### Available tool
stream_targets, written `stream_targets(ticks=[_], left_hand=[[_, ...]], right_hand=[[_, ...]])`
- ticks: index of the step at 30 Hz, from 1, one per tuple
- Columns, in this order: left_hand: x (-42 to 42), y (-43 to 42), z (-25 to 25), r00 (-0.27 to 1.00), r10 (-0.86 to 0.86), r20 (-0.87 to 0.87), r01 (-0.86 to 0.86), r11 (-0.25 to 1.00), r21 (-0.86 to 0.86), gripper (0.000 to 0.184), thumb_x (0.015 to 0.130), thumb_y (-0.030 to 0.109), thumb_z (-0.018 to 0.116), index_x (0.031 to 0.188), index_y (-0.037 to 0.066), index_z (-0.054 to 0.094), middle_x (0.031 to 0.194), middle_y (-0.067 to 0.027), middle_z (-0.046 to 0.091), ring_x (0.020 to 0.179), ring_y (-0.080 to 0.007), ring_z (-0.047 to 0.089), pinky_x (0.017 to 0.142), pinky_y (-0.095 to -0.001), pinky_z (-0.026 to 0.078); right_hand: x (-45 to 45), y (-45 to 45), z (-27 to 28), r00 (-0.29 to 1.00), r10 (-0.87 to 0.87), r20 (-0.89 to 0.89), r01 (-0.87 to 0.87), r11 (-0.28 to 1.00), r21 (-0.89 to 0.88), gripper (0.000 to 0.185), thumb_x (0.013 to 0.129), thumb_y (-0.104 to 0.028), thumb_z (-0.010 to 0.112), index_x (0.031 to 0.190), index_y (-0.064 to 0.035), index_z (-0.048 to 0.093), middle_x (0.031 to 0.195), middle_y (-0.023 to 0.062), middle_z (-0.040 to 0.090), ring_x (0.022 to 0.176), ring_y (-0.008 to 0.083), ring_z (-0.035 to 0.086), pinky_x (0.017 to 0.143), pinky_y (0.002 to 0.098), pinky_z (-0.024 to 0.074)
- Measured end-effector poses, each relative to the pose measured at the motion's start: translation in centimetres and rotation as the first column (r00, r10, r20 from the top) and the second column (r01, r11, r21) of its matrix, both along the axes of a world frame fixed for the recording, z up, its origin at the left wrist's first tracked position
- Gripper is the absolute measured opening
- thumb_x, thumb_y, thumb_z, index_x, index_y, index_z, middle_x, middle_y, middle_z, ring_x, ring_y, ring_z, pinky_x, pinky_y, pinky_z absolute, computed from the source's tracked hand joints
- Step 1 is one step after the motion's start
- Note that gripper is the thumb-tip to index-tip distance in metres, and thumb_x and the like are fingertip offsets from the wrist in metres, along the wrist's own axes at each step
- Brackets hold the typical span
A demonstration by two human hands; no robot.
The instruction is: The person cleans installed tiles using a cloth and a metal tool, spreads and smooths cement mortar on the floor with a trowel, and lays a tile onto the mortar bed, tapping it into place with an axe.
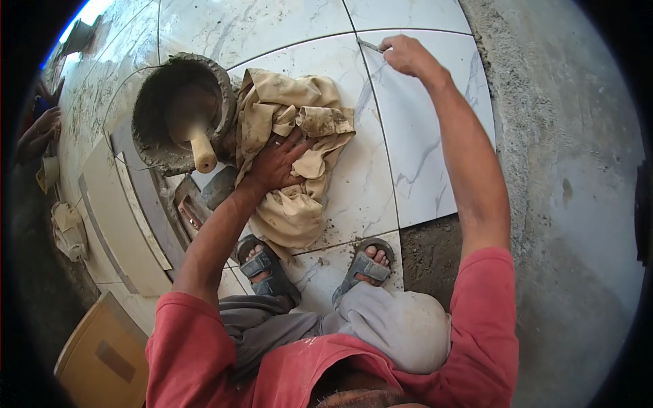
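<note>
Tan cloth (289,214) lies under the left fingers (290,143).

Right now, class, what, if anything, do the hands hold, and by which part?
The right hand holds a thin tool by its near end. The left hand lies spread on the cloth.

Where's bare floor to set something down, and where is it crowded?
Bare: the marbled tile between the right hand and the dirt patch, and the far tile beyond bucket and cloth. Crowded: leftward, where bucket, cloth, left hand and boards cluster.
</note>
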State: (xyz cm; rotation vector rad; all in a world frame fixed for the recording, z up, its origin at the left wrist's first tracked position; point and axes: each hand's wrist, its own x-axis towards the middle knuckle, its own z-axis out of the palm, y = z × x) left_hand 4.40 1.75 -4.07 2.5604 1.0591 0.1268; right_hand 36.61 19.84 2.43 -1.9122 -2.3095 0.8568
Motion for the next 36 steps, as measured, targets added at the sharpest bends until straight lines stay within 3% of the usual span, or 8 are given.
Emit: stream_targets(ticks=[4,11,14,16,17,28,34,36], left_hand=[[-0.3,-0.1,-0.2,1.000,0.002,-0.028,-0.004,0.997,-0.078,0.085,0.070,0.064,0.058,0.142,0.024,0.035,0.145,-0.0149,0.032,0.129,-0.0391,0.035,0.108,-0.0471,0.027],[0.4,-0.5,0.8,0.999,-0.030,-0.012,0.031,0.995,0.099,0.083,0.071,0.059,0.059,0.142,0.023,0.035,0.144,-0.0155,0.034,0.128,-0.0419,0.036,0.108,-0.0498,0.026],[0.2,-0.2,0.2,0.998,-0.037,-0.042,0.044,0.984,0.172,0.071,0.074,0.042,0.062,0.137,0.018,0.041,0.140,-0.0153,0.039,0.122,-0.0407,0.042,0.105,-0.0496,0.031],[0.8,0.2,-0.9,0.965,0.198,0.172,-0.155,0.959,-0.237,0.058,0.074,0.022,0.064,0.128,0.011,0.047,0.134,-0.0156,0.045,0.115,-0.0376,0.048,0.100,-0.0501,0.035],[2.2,1.1,0.4,0.926,0.230,0.299,-0.186,0.968,-0.166,0.053,0.070,0.011,0.065,0.120,0.008,0.049,0.124,-0.0151,0.052,0.109,-0.0345,0.052,0.093,-0.0474,0.039],[14.9,20.8,0.2,0.829,0.457,0.321,-0.536,0.812,0.229,0.025,0.077,0.014,0.056,0.101,0.013,0.062,0.095,-0.0088,0.062,0.094,-0.0307,0.059,0.084,-0.0439,0.039],[16.8,10.5,-0.5,0.962,0.201,-0.187,-0.185,0.978,0.097,0.025,0.068,0.008,0.057,0.092,0.009,0.064,0.093,-0.0089,0.062,0.085,-0.0280,0.061,0.078,-0.0431,0.040],[15.9,4.5,-2.5,0.994,-0.029,0.109,0.010,0.986,0.169,0.031,0.068,0.008,0.059,0.098,0.010,0.063,0.101,-0.0083,0.062,0.095,-0.0261,0.060,0.082,-0.0463,0.039]], right_hand=[[0.3,-2.8,1.7,0.934,0.291,0.207,-0.271,0.955,-0.122,0.034,0.073,-0.006,0.045,0.098,-0.0027,0.068,0.090,0.0238,0.065,0.082,0.0389,0.064,0.075,0.0430,0.0504],[5.4,-27.4,4.0,0.881,0.439,0.176,-0.251,0.750,-0.612,0.014,0.071,-0.011,0.055,0.076,-0.0035,0.067,0.078,0.0185,0.066,0.078,0.0353,0.065,0.065,0.0458,0.0517],[9.1,-35.8,8.6,0.984,-0.178,-0.028,0.155,0.914,-0.375,0.025,0.082,-0.014,0.053,0.100,-0.0012,0.064,0.088,0.0211,0.065,0.074,0.0344,0.064,0.068,0.0398,0.0507],[10.6,-39.7,8.5,0.835,-0.523,-0.171,0.402,0.792,-0.459,0.033,0.085,-0.015,0.054,0.114,-0.0025,0.061,0.083,0.0149,0.066,0.067,0.0241,0.062,0.065,0.0335,0.0493],[10.8,-41.5,8.3,0.728,-0.668,-0.155,0.488,0.664,-0.567,0.036,0.086,-0.015,0.055,0.119,-0.0035,0.059,0.080,0.0102,0.065,0.064,0.0175,0.060,0.063,0.0305,0.0483],[7.3,-44.8,5.6,0.578,-0.803,-0.149,0.527,0.506,-0.683,0.036,0.087,-0.018,0.055,0.120,-0.0020,0.058,0.071,0.0057,0.061,0.062,0.0094,0.055,0.060,0.0274,0.0464],[8.6,-45.3,3.8,0.463,-0.866,-0.189,0.575,0.456,-0.679,0.037,0.087,-0.016,0.056,0.120,-0.0002,0.057,0.064,0.0028,0.056,0.058,0.0081,0.051,0.056,0.0254,0.0439],[8.8,-42.3,4.2,0.499,-0.838,-0.223,0.566,0.510,-0.648,0.037,0.087,-0.016,0.056,0.120,-0.0002,0.057,0.064,0.0025,0.056,0.058,0.0083,0.051,0.056,0.0256,0.0438]])
